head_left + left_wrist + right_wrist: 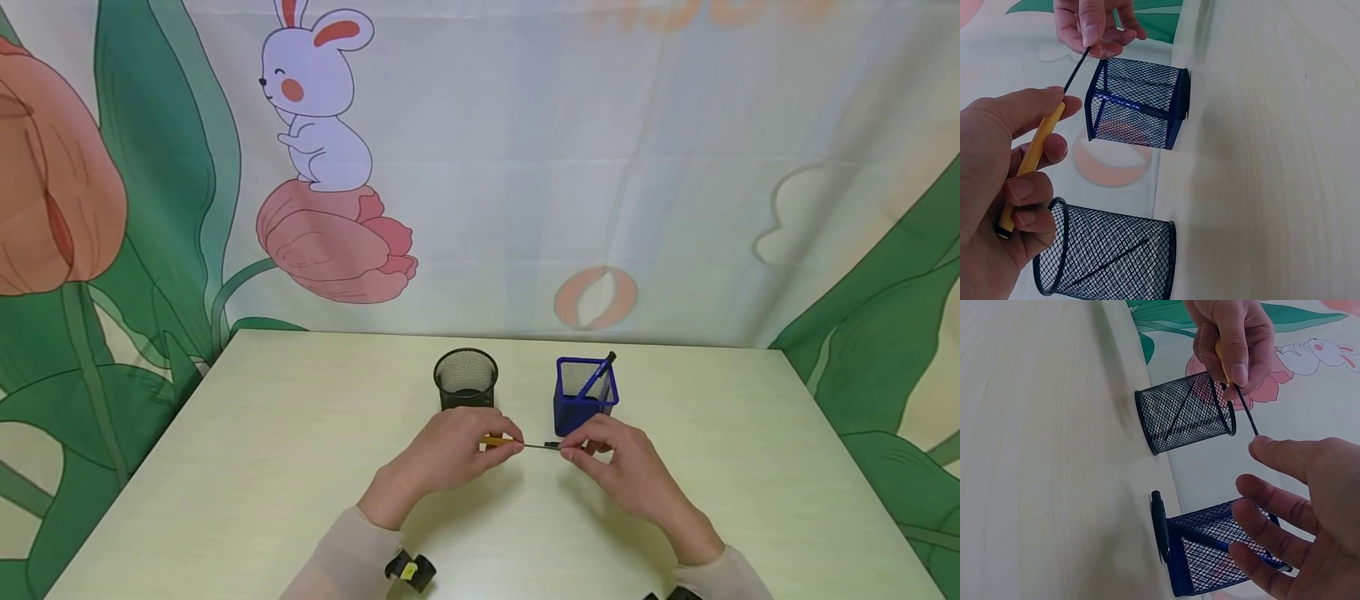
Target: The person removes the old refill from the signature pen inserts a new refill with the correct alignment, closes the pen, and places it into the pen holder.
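Hidden Ends and Cropped Edges

The right hand [622, 467] covers the far end of the thin dark shaft [1077, 70], so its tip cannot be told. In the head view, the left hand [453, 450] conceals most of the yellow handle [1036, 145] and the lower part of the black round cup [450, 400]; a dark stub [551, 444] beside the right hand is too small to identify. The bench [262, 467] and the round cup run off the bottoms of the head and left wrist views respectively. Orange lettering [663, 14] is cropped and blurred.
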`<action>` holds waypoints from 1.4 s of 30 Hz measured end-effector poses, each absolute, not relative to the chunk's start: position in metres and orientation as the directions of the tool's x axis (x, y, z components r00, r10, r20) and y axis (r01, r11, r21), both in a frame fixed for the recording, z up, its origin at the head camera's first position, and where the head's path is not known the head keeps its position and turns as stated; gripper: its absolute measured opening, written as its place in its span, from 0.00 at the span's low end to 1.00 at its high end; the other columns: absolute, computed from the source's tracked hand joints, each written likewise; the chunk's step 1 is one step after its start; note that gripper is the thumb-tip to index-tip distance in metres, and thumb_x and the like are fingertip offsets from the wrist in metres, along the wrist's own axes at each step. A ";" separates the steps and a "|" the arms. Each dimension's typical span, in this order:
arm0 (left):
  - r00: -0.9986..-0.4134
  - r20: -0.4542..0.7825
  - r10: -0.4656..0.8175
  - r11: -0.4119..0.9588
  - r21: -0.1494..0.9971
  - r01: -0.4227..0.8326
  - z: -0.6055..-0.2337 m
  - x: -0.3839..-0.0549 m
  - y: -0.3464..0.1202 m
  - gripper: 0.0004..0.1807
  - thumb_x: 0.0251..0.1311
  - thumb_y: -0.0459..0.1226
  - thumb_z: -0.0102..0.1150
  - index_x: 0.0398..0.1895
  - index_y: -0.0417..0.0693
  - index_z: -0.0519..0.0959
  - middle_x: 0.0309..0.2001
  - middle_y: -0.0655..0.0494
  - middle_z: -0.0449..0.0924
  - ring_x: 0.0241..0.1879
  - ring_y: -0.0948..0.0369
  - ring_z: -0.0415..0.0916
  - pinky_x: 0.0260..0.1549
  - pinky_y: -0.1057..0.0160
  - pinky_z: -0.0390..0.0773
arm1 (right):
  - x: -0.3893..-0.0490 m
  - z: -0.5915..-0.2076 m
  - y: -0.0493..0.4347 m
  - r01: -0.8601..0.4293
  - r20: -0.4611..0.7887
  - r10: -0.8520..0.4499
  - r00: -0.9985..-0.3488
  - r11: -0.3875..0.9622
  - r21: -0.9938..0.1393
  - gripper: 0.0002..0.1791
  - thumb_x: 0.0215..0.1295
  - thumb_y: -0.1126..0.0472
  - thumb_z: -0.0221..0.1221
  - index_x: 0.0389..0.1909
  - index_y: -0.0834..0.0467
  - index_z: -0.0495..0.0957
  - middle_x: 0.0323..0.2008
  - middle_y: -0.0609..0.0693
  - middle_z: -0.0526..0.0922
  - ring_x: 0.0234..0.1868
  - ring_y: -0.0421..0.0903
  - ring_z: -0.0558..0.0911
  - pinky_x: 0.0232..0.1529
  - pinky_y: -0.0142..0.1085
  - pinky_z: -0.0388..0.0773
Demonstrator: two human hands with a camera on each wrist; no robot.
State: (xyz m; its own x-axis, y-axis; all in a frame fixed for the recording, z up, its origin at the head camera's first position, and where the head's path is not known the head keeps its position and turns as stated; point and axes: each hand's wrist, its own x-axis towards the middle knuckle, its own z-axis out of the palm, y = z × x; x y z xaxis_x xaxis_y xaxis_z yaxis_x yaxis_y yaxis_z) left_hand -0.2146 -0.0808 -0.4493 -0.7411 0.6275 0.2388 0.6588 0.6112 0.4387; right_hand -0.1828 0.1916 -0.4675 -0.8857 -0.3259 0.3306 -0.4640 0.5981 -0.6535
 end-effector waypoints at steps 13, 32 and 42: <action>-0.743 0.262 0.615 0.615 0.431 0.661 -0.449 -0.218 -0.086 0.07 0.72 0.48 0.63 0.45 0.63 0.88 0.41 0.71 0.87 0.40 0.72 0.83 0.40 0.66 0.81 | -0.184 -0.467 0.196 -0.443 0.313 -0.313 -0.896 0.598 -0.668 0.02 0.67 0.58 0.70 0.38 0.46 0.88 0.37 0.33 0.84 0.39 0.33 0.82 0.46 0.42 0.84; -0.764 0.279 0.582 0.635 0.430 0.641 -0.444 -0.222 -0.098 0.08 0.71 0.48 0.63 0.45 0.61 0.88 0.42 0.70 0.88 0.42 0.66 0.85 0.45 0.59 0.82 | -0.187 -0.463 0.205 -0.433 0.327 -0.284 -0.901 0.607 -0.666 0.09 0.66 0.60 0.70 0.36 0.39 0.86 0.35 0.33 0.84 0.38 0.32 0.82 0.44 0.40 0.84; -0.770 0.289 0.569 0.640 0.432 0.635 -0.441 -0.223 -0.103 0.06 0.71 0.47 0.63 0.44 0.63 0.88 0.40 0.72 0.87 0.40 0.71 0.82 0.44 0.61 0.81 | -0.189 -0.465 0.208 -0.436 0.335 -0.280 -0.900 0.608 -0.663 0.06 0.66 0.61 0.70 0.36 0.44 0.88 0.35 0.34 0.84 0.38 0.32 0.82 0.43 0.33 0.82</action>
